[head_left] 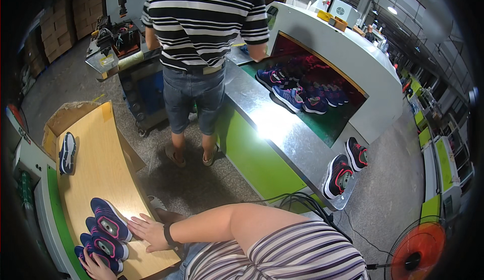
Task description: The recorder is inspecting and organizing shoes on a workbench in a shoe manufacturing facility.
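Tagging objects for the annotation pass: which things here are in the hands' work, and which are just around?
In hand:
- three blue shoes on the wooden board
- right hand flat beside them
- left hand touching the nearest shoe

Just around:
- lone shoe farther up the board
- shoes on the green conveyor
- orange fan
- person in striped shirt

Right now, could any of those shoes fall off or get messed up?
Maybe. The three blue shoes sit close to the wooden table's near edge, so a nudge from the right hand or left hand might tip one off. The black cables by the conveyor could snag a foot.
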Demonstrator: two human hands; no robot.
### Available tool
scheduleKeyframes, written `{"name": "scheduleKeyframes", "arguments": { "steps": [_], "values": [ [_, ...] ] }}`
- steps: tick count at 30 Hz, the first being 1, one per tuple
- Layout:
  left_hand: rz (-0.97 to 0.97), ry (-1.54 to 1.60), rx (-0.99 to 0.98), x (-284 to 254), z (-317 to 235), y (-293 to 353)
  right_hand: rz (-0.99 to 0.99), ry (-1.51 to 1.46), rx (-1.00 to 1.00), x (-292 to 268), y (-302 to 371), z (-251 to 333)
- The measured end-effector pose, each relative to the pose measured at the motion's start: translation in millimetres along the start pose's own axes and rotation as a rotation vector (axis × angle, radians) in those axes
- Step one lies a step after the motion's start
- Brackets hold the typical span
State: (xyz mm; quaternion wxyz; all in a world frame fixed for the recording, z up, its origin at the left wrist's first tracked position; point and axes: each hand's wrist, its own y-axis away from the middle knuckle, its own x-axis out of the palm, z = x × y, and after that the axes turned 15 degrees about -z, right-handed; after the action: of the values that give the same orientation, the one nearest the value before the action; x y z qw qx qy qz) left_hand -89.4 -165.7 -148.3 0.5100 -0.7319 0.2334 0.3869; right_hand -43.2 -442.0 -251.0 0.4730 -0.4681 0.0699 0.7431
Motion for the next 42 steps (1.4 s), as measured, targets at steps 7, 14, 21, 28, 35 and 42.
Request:
{"name": "scheduleKeyframes", "arguments": {
  "steps": [7, 14, 21, 28, 35, 42],
  "values": [
    [0.016, 0.007, -0.009, -0.2, 0.2, -1.3, -0.010, -0.008, -0.004, -2.5, -0.5, 1.1],
    [-0.030, -0.024, 0.022, 1.2, -7.8, -2.6, 0.070, 0.032, 0.036, -19.8, 1.9, 5.0],
    [-0.118, 0.069, 0.046, -4.0, -1.2, 0.2, 0.135, 0.002, 0.115, -49.0, -10.0, 28.4],
    [-0.101, 0.166, -0.005, 7.3, -13.5, -6.7, 0.101, 0.212, 0.012, -53.3, -3.6, 17.2],
    [-0.102, 0.170, -0.059, -3.5, -5.3, -0.2, 0.082, -0.116, 0.214, -92.3, -73.0, -6.0],
    [-0.046, 0.176, -0.071, -10.8, -10.7, -6.3, -0.154, 0.254, -0.385, -56.0, -289.0, -33.1]
  ]
}}
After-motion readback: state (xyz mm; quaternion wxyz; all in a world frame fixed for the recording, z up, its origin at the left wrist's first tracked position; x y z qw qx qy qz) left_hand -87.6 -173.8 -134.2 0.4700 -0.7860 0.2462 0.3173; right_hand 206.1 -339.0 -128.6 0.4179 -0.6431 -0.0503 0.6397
